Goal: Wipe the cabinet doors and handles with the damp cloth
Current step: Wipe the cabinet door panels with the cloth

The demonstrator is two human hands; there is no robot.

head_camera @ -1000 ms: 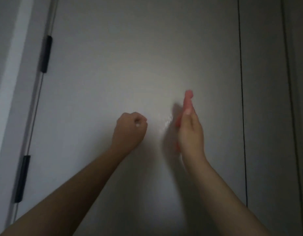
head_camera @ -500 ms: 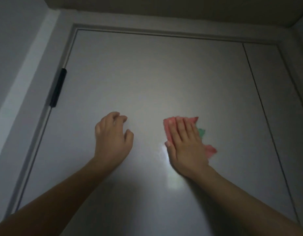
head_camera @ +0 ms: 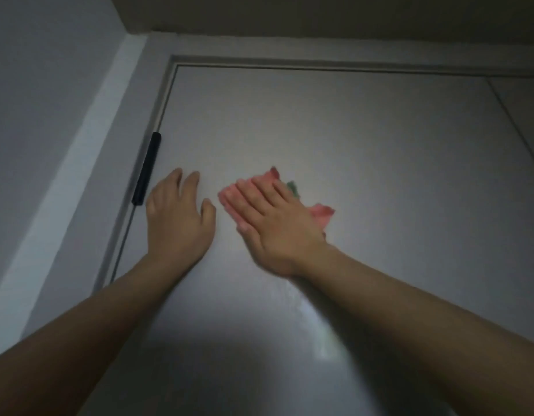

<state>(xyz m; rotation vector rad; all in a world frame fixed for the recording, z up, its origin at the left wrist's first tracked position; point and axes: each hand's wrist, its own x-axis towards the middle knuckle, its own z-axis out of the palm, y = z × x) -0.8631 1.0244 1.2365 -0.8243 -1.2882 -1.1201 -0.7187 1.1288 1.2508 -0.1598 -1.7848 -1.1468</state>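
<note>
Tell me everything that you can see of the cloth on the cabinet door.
The cloth is pink with a small green patch at its upper right edge. It looks soft and crumpled, not folded neatly. It lies flat against the grey cabinet door, in its upper half. The right hand presses it with straight fingers and covers most of it; only its edges show. Whether it is damp cannot be seen.

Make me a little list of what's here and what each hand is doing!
door: grey cabinet door, shut
cloth: pink cloth with a green bit, flat on the door
right hand: right hand presses the cloth with straight fingers
left hand: left hand open, against the door, holds nothing
handle: black handle at the door's left edge, untouched
</note>
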